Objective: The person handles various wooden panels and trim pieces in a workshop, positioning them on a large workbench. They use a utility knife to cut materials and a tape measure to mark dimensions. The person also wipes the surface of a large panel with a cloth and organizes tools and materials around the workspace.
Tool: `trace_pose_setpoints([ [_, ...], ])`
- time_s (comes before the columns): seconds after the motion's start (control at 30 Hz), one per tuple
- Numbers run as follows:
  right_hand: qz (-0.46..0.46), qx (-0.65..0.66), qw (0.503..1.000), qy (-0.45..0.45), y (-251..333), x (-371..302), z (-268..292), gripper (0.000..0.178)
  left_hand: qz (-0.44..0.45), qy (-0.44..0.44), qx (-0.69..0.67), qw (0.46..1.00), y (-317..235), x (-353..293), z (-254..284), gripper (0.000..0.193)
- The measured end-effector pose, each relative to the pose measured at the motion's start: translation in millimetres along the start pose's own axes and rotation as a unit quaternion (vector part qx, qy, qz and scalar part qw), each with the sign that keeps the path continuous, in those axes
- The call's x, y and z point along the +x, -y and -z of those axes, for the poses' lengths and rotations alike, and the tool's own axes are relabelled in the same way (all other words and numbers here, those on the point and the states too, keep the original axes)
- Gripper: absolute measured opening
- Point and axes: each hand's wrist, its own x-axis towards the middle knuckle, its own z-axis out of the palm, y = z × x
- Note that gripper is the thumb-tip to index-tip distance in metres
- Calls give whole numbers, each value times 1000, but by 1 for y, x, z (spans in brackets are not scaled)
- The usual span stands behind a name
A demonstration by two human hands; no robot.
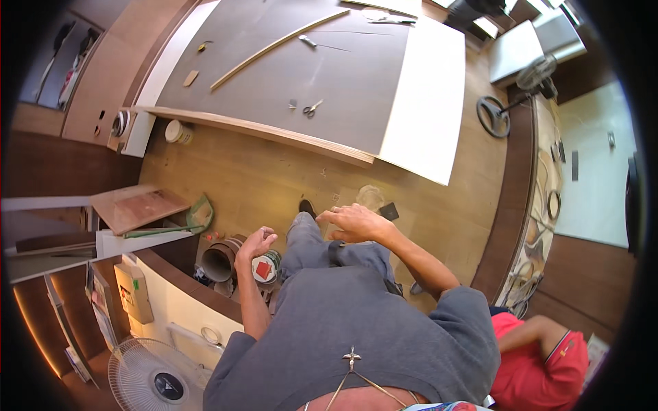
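Note:
My left hand (256, 245) hangs in the air at my left side, fingers loosely curled and nothing visible in it. Beneath it stand a round tub (264, 268) with a red piece on its lid and a wide brown tube-like roll (218, 260). My right hand (357, 223) is held in front of my waist, palm down, with its fingers stretched and somewhat apart. It touches no object that I can see. Ahead of me is a large workbench (274, 75) with a grey top. Scissors (312, 108) and a long thin wood strip (274, 51) lie on it.
A white bucket (177, 132) stands by the bench's left corner. A green dustpan (200, 214) and a reddish board (139, 205) are at left. One fan (156, 377) is near left, another (537, 74) far right. A person in a red shirt (541, 363) is close at right.

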Motion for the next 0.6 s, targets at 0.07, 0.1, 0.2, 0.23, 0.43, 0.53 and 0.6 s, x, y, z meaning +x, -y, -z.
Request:
trace_pose_setpoints([
  [0.07, 14, 38, 999, 13, 3, 40, 5, 49, -6, -19, -38, 999, 12, 17, 24, 43],
  [0.1, 21, 63, 998, 14, 4, 61, 4, 48, -29, -33, -26, 999, 17, 31, 39, 43],
  [0.2, -15, -17, 999, 50, 1, 145, -9, 49, -61, -54, 8, 997, 34, 74, 94, 42],
  [0.23, -17, -40, 998, 51, -1, 176, -15, 47, -42, -50, 24, 998, 38, 87, 115, 41],
  [0.43, -6, 4, 999, 46, -5, 340, -23, 43, -12, -95, -25, 995, 69, 110, 233, 39],
  [0.53, -31, 30, 998, 39, -19, 405, -6, 46, -3, -100, 25, 995, 98, 128, 266, 34],
  [0.6, -46, 49, 996, 63, -40, 438, 4, 45, -26, -124, -74, 989, 127, 149, 267, 33],
])
